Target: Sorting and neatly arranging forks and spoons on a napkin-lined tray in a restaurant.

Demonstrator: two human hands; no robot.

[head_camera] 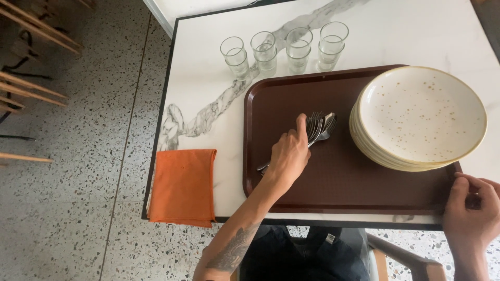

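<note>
A dark brown tray (338, 177) lies on a white marble table (208, 67). On the tray, my left hand (287, 156) grips a bundle of metal forks and spoons (319, 126), index finger stretched along the handles. A stack of cream speckled plates (419, 117) fills the tray's right side. My right hand (471, 208) holds the tray's near right corner, fingers curled over its rim.
Several clear glasses (284, 49) stand in a row behind the tray. A folded orange cloth napkin (182, 184) hangs over the table's near left edge. Terrazzo floor (78, 156) lies to the left, with wooden chair parts (26, 88) at the far left.
</note>
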